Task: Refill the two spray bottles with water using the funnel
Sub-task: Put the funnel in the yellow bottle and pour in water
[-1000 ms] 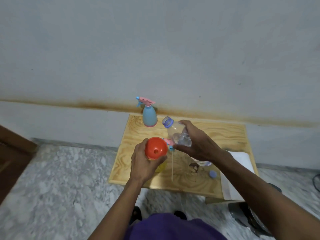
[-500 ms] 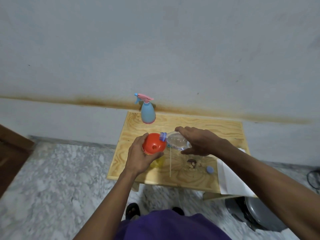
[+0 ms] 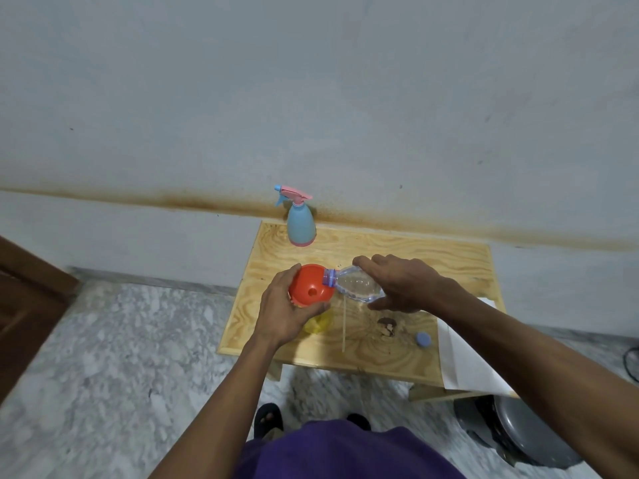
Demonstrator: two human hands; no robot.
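Observation:
An orange funnel [image 3: 308, 286] sits on top of a yellow spray bottle [image 3: 317, 323], most of which my left hand [image 3: 284, 312] hides as it grips the funnel's rim and the bottle's neck. My right hand [image 3: 401, 283] grips a clear plastic water bottle [image 3: 356, 288], tipped on its side with its blue-ringed mouth over the funnel's bowl. A blue spray bottle [image 3: 301, 225] with a pink trigger head stands upright at the back left of the wooden table [image 3: 415, 250]. A thin spray tube [image 3: 344, 326] lies on the table next to the yellow bottle.
A blue bottle cap [image 3: 423, 339] lies near the table's front right. White paper [image 3: 465, 357] hangs over the right edge. A dark round object [image 3: 525, 433] sits on the marble floor below right. The wall stands directly behind the table.
My right hand has tipped the water bottle from upright down onto its side, bringing its mouth over the funnel. My left hand has stayed on the funnel.

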